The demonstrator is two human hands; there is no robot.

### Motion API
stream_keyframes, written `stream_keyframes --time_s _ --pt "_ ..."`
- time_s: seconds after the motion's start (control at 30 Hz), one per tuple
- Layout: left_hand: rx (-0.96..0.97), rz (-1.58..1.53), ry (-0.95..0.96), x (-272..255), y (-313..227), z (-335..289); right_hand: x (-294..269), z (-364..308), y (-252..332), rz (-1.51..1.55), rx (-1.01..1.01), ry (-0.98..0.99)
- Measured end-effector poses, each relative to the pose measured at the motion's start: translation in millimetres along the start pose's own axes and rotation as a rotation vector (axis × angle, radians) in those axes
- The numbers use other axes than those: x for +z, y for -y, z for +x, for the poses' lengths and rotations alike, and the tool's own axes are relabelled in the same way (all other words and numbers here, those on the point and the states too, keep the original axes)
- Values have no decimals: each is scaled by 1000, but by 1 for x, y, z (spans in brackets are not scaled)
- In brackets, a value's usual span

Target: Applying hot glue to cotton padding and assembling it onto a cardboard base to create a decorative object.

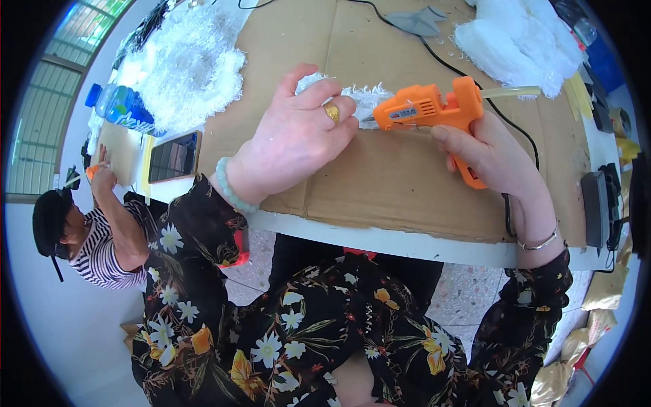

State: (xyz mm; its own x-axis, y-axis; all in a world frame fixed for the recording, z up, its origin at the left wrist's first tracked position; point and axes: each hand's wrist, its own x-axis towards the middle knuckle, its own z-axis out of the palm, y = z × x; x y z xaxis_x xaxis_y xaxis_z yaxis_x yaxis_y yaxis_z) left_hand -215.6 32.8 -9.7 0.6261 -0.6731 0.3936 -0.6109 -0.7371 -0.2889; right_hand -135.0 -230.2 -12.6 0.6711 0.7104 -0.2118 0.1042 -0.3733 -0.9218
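My right hand (485, 149) is closed round the handle of an orange glue gun (427, 108). A pale glue stick (519, 91) sticks out of the gun's back end. Its metal nozzle points left and meets a piece of white fringed fabric (366, 100). My left hand (298, 125), with a gold ring, is curled over the left part of that fabric and grips it from above; the fingertips are partly hidden. Both hands are above the brown cardboard (386, 186) that covers the table.
White fluffy material lies in a heap (186, 68) at far left and another (522, 41) at far right. A water bottle (122, 108) and a phone (175, 157) are on the left. A black cord (525, 132) crosses the cardboard. A co-worker (112, 230) in stripes works at left.
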Motion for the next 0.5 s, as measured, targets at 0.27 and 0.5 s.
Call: stream_keyframes --time_s 0.27,0.5 --pt "156 115 -41 4 0 7 0 -1 3 -18 -12 11" --pt "248 108 58 17 7 17 -4 -2 -1 -38 21 14"
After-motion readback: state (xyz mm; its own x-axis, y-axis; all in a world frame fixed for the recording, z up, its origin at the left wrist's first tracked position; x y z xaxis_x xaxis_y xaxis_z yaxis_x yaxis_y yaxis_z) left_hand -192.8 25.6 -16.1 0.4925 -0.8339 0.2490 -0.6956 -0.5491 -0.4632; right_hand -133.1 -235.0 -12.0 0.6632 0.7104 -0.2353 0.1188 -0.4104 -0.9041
